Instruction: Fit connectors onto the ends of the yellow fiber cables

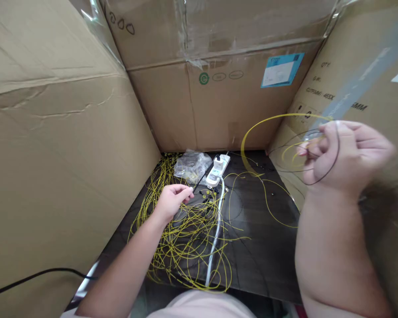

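Note:
My right hand [345,157] is raised at the right, fingers closed on coiled loops of thin yellow fibre cable [252,132] and a thin black cable [331,170]. My left hand [172,201] is low over a tangle of yellow cables [185,238] on the dark table [265,256]. Its fingers are pinched together near small black and yellow connectors [207,194]; what they hold is too small to make out.
Tall cardboard boxes [53,154] wall in the table on the left, back and right. A white power strip [217,170] with a white cord [215,238] lies at the back, beside a clear plastic bag [190,165]. A black cable [26,278] runs at lower left.

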Available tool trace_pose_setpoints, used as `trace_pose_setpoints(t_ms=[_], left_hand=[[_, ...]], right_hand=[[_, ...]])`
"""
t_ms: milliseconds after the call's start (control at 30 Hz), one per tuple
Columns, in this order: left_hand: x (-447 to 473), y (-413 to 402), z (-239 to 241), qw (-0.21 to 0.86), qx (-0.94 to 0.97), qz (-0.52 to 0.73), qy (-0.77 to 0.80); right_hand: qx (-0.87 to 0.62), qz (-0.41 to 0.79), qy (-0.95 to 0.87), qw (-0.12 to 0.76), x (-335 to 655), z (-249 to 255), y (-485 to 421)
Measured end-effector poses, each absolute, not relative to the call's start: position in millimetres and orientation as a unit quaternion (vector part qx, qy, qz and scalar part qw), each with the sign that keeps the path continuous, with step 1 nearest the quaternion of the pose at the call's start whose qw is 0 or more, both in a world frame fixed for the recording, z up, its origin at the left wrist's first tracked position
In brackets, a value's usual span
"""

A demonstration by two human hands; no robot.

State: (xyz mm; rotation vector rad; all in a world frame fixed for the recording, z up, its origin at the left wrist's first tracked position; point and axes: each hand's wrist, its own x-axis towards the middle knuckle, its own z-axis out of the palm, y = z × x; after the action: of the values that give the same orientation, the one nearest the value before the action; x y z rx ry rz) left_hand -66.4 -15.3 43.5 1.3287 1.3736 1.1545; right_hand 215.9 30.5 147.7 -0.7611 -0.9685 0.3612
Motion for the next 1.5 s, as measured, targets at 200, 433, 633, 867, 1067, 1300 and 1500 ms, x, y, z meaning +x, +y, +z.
trace_pose_setpoints(t_ms=[200, 433, 633, 867, 1067, 1300, 1500], left_hand=[[-52, 5, 16, 0.236, 0.706, 0.296, 0.599], [-41, 23, 4, 0.081, 0.790, 0.034, 0.607], [-42, 19, 3, 0.076, 0.805, 0.050, 0.587], [-74, 18, 16, 0.169, 0.780, 0.267, 0.541], [-133, 45, 32, 0.249, 0.619, 0.390, 0.635], [-164, 94, 24, 0.291, 0.521, 0.345, 0.725], [-170, 137, 8, 0.203, 0.475, 0.333, 0.788]], right_hand=[[-0.629, -0.063, -0.630, 0.451, 241, 146, 28], [-0.663, 0.048, -0.740, 0.098, 264, 104, 72], [-0.671, 0.007, -0.730, 0.128, 261, 110, 65], [-0.637, 0.019, -0.751, 0.171, 238, 124, 49], [-0.615, 0.035, -0.767, 0.179, 224, 125, 44], [-0.581, 0.053, -0.786, 0.206, 209, 124, 38], [-0.555, 0.048, -0.806, 0.199, 201, 120, 37]])
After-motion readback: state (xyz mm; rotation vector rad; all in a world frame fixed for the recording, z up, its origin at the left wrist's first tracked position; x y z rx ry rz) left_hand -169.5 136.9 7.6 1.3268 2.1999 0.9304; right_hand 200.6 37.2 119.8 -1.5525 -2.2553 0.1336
